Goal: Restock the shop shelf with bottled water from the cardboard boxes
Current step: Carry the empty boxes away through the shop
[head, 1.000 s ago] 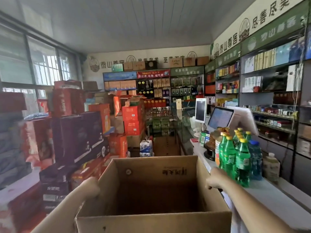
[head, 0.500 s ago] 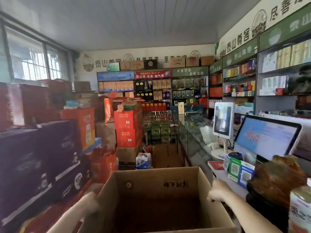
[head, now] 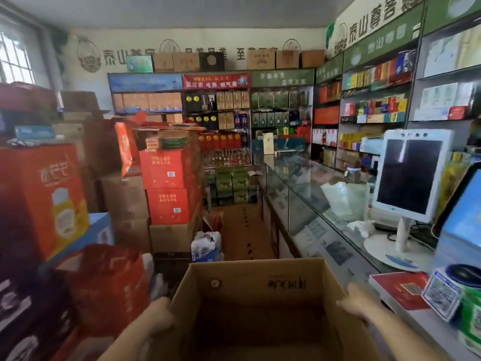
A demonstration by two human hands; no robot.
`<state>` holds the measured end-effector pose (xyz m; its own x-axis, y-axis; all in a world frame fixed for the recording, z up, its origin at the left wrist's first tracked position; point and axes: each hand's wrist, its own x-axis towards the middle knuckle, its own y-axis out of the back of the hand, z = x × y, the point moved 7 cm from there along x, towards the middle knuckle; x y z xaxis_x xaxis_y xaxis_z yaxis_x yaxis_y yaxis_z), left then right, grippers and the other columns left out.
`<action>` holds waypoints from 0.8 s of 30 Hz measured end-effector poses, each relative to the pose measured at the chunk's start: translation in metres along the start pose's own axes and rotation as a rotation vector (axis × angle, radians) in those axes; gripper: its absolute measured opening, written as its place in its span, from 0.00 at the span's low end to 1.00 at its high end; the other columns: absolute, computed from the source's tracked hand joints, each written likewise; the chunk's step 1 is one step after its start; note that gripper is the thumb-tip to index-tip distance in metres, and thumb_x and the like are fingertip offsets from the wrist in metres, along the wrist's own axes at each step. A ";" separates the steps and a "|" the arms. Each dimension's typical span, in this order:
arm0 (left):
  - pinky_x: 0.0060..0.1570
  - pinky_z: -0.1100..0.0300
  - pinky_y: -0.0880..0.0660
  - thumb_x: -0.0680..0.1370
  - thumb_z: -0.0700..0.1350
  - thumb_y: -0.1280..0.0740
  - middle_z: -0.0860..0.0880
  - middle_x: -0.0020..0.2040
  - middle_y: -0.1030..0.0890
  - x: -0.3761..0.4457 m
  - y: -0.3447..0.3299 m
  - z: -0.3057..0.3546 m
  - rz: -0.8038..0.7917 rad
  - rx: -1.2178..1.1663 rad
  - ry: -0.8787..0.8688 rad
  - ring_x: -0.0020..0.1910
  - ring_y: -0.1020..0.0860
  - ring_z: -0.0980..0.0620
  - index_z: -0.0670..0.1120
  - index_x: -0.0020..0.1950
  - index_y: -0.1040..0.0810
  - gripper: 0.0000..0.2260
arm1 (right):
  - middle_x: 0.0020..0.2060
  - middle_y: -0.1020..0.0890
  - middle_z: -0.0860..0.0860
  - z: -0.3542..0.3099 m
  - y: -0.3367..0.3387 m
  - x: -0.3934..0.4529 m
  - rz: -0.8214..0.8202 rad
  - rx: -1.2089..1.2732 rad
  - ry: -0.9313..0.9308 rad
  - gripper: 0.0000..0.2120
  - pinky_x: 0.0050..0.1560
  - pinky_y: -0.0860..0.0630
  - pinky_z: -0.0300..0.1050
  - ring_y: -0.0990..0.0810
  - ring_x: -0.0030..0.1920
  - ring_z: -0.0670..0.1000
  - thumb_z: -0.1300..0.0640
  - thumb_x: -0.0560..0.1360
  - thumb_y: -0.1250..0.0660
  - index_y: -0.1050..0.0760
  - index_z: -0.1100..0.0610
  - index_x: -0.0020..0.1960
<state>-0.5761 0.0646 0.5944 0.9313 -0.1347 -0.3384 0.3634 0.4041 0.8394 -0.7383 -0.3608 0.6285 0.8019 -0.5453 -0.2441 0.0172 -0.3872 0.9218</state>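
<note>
you're holding a matt brown cardboard box (head: pixel 260 290), its inside plain and rough-looking. along the counter (head: pixel 307 204) at your right the top is glossy glass. the screen (head: pixel 408 175) near its edge has a smooth white plastic frame.

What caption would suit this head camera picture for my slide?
Both hands, left hand and right hand, hold an open cardboard box in a shop aisle between stacked cartons and a glass counter.

A narrow shop aisle with a brown floor (head: pixel 242 230). Stocked shelves (head: pixel 281 105) line the back and right walls, a glass counter (head: pixel 312 204) runs along the right, and a barred window (head: pixel 15 58) glows upper left.
</note>
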 end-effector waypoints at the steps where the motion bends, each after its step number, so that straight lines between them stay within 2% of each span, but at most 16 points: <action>1: 0.57 0.62 0.29 0.73 0.43 0.35 0.45 0.63 0.26 0.019 0.001 0.012 -0.023 0.016 -0.016 0.61 0.26 0.48 0.41 0.67 0.31 0.23 | 0.48 0.27 0.49 -0.005 0.000 0.023 -0.008 0.013 -0.010 0.12 0.36 0.34 0.34 0.28 0.48 0.47 0.53 0.79 0.38 0.30 0.56 0.60; 3: 0.50 0.65 0.29 0.75 0.42 0.37 0.47 0.57 0.25 0.062 0.003 0.030 -0.052 0.039 -0.013 0.55 0.25 0.52 0.44 0.56 0.25 0.10 | 0.51 0.26 0.50 -0.015 -0.005 0.069 -0.031 0.011 -0.027 0.14 0.36 0.33 0.35 0.28 0.49 0.47 0.52 0.80 0.39 0.31 0.56 0.62; 5: 0.42 0.65 0.28 0.76 0.43 0.38 0.49 0.55 0.25 0.114 -0.004 0.042 -0.103 0.030 0.003 0.52 0.25 0.53 0.49 0.46 0.28 0.02 | 0.60 0.25 0.52 -0.024 -0.010 0.119 -0.038 -0.024 -0.051 0.18 0.49 0.28 0.38 0.25 0.58 0.49 0.50 0.80 0.39 0.32 0.57 0.65; 6: 0.37 0.66 0.28 0.76 0.44 0.38 0.49 0.53 0.25 0.141 -0.009 0.047 -0.118 0.012 -0.001 0.50 0.24 0.54 0.50 0.44 0.30 0.02 | 0.63 0.26 0.53 -0.028 -0.014 0.147 -0.046 -0.041 -0.059 0.19 0.54 0.29 0.39 0.26 0.62 0.50 0.50 0.79 0.38 0.33 0.58 0.67; 7: 0.33 0.68 0.28 0.76 0.44 0.38 0.50 0.50 0.25 0.164 -0.013 0.054 -0.130 -0.008 0.007 0.47 0.24 0.55 0.50 0.44 0.30 0.02 | 0.63 0.26 0.53 -0.032 -0.018 0.178 -0.056 -0.051 -0.060 0.19 0.53 0.28 0.38 0.26 0.62 0.50 0.51 0.79 0.38 0.34 0.58 0.67; 8: 0.31 0.68 0.27 0.76 0.44 0.38 0.50 0.47 0.24 0.188 -0.017 0.059 -0.148 -0.034 0.023 0.43 0.23 0.55 0.49 0.46 0.30 0.01 | 0.60 0.25 0.52 -0.038 -0.020 0.206 -0.062 -0.054 -0.060 0.18 0.46 0.28 0.37 0.25 0.60 0.50 0.52 0.79 0.38 0.33 0.58 0.66; 9: 0.32 0.67 0.26 0.76 0.44 0.38 0.51 0.45 0.25 0.211 -0.020 0.065 -0.157 -0.063 0.046 0.41 0.23 0.56 0.48 0.49 0.30 0.03 | 0.55 0.23 0.51 -0.043 -0.024 0.234 -0.074 -0.071 -0.058 0.15 0.38 0.29 0.34 0.24 0.58 0.49 0.53 0.80 0.39 0.32 0.58 0.64; 10: 0.33 0.66 0.25 0.77 0.43 0.38 0.51 0.44 0.25 0.235 -0.024 0.071 -0.178 -0.086 0.066 0.40 0.23 0.57 0.47 0.51 0.31 0.05 | 0.52 0.24 0.49 -0.048 -0.026 0.262 -0.092 -0.086 -0.056 0.14 0.35 0.30 0.33 0.24 0.59 0.49 0.53 0.80 0.40 0.32 0.57 0.63; 11: 0.34 0.66 0.25 0.77 0.42 0.38 0.51 0.44 0.25 0.258 -0.025 0.078 -0.186 -0.091 0.080 0.39 0.23 0.57 0.47 0.53 0.31 0.05 | 0.55 0.24 0.49 -0.053 -0.029 0.291 -0.105 -0.097 -0.051 0.16 0.39 0.28 0.34 0.25 0.62 0.49 0.54 0.81 0.41 0.35 0.57 0.67; 13: 0.29 0.68 0.26 0.78 0.41 0.39 0.51 0.42 0.25 0.305 -0.031 0.091 -0.207 -0.100 0.091 0.38 0.23 0.57 0.45 0.55 0.29 0.07 | 0.66 0.28 0.53 -0.062 -0.031 0.345 -0.108 -0.101 -0.070 0.21 0.57 0.29 0.36 0.28 0.67 0.49 0.54 0.82 0.43 0.41 0.60 0.72; 14: 0.26 0.68 0.27 0.78 0.41 0.40 0.51 0.42 0.25 0.329 -0.033 0.097 -0.218 -0.116 0.102 0.37 0.23 0.57 0.45 0.54 0.29 0.06 | 0.68 0.29 0.53 -0.068 -0.031 0.372 -0.110 -0.110 -0.071 0.20 0.59 0.30 0.36 0.29 0.68 0.49 0.54 0.82 0.43 0.40 0.60 0.71; 15: 0.25 0.67 0.28 0.77 0.42 0.40 0.50 0.42 0.24 0.351 -0.033 0.102 -0.220 -0.122 0.118 0.36 0.23 0.56 0.44 0.53 0.29 0.06 | 0.67 0.28 0.53 -0.073 -0.031 0.399 -0.112 -0.119 -0.076 0.19 0.58 0.30 0.35 0.28 0.66 0.48 0.55 0.82 0.42 0.37 0.60 0.70; 19: 0.28 0.67 0.27 0.75 0.46 0.36 0.49 0.46 0.22 0.438 -0.034 0.117 -0.222 -0.171 0.163 0.41 0.22 0.55 0.43 0.49 0.25 0.07 | 0.50 0.22 0.51 -0.084 -0.046 0.508 -0.135 -0.073 -0.075 0.12 0.37 0.29 0.34 0.22 0.49 0.48 0.59 0.79 0.39 0.29 0.56 0.62; 20: 0.30 0.65 0.24 0.72 0.48 0.36 0.48 0.47 0.21 0.462 -0.037 0.117 -0.240 -0.185 0.180 0.43 0.20 0.53 0.44 0.49 0.25 0.10 | 0.48 0.22 0.51 -0.083 -0.054 0.539 -0.147 -0.062 -0.087 0.11 0.37 0.27 0.36 0.22 0.47 0.49 0.58 0.77 0.38 0.27 0.56 0.59; 22: 0.35 0.59 0.20 0.67 0.50 0.36 0.47 0.49 0.19 0.507 -0.043 0.118 -0.288 -0.196 0.211 0.44 0.18 0.51 0.45 0.54 0.23 0.18 | 0.46 0.20 0.52 -0.084 -0.074 0.599 -0.191 -0.060 -0.116 0.09 0.46 0.22 0.42 0.20 0.48 0.51 0.57 0.75 0.36 0.23 0.56 0.54; 24: 0.40 0.58 0.19 0.70 0.48 0.35 0.47 0.50 0.19 0.556 -0.048 0.125 -0.322 -0.181 0.232 0.46 0.18 0.51 0.45 0.55 0.22 0.16 | 0.46 0.20 0.54 -0.098 -0.087 0.643 -0.223 -0.048 -0.133 0.10 0.52 0.23 0.45 0.21 0.48 0.50 0.58 0.75 0.37 0.23 0.59 0.55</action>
<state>-0.0728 -0.1424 0.4192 0.7334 -0.0811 -0.6750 0.6055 0.5294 0.5943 -0.1656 -0.6050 0.4212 0.6898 -0.5443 -0.4775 0.2159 -0.4748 0.8532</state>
